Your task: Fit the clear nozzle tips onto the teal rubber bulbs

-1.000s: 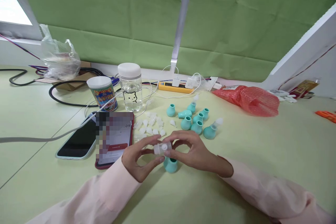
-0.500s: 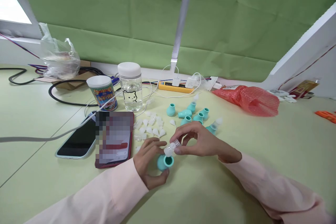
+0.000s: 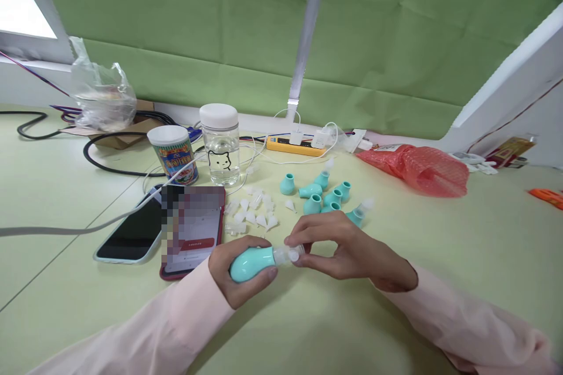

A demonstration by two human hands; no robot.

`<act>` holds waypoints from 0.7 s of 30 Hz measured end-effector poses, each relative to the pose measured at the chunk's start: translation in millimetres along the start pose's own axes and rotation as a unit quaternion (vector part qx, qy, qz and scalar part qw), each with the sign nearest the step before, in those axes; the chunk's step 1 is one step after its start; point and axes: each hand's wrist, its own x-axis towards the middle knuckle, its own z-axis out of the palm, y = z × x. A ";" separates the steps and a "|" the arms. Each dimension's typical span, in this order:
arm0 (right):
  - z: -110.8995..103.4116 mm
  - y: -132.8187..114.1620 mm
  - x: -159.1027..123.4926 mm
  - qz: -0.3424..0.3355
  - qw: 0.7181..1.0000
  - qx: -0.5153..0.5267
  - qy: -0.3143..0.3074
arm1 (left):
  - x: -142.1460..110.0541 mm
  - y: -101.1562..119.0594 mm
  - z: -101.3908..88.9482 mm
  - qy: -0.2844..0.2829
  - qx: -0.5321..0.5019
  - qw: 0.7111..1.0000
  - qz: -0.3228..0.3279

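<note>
My left hand [image 3: 240, 269] is wrapped round a turquoise squeeze bulb [image 3: 250, 263], which lies sideways with its neck to the right. A clear plastic connector [image 3: 288, 255] meets the bulb's mouth; how deep it sits I cannot tell. Thumb and fingers of my right hand [image 3: 338, 246] pinch the connector's other end. Just beyond the hands stand several more turquoise bulbs [image 3: 312, 204], two of them with translucent tips fitted. To their left lie loose clear connectors [image 3: 237, 227] and small white cone-shaped tips [image 3: 271, 222].
Two phones, one dark [image 3: 129, 234] and one red-cased [image 3: 193, 246], lie at the left. Behind are a patterned tub [image 3: 176, 158], a water bottle [image 3: 220, 149] and a yellow power strip [image 3: 285, 145]. Red bubble wrap [image 3: 422, 170] lies back right; a white cable [image 3: 65, 231] crosses the left side.
The bulb has been turned from facing me to lying sideways, and my left hand has closed round it. The connector has moved from above the bulb's opening to its mouth.
</note>
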 end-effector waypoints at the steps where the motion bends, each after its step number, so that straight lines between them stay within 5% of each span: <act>1: -0.4 -1.1 -0.6 -0.008 1.000 -0.015 -0.009 | 0.0 -0.5 0.2 -0.008 -0.007 1.000 -0.011; 13: 12.2 3.8 -0.6 -0.016 0.999 -0.036 -0.017 | 4.7 -11.2 1.3 -0.032 0.030 0.997 0.067; 17: 19.4 7.7 0.2 0.035 0.999 0.040 0.010 | 3.8 -14.7 2.1 -0.021 0.054 0.996 0.073; 21: 23.1 10.7 -1.7 0.149 0.978 0.144 -0.032 | 2.5 -19.0 3.3 -0.016 0.086 0.990 0.107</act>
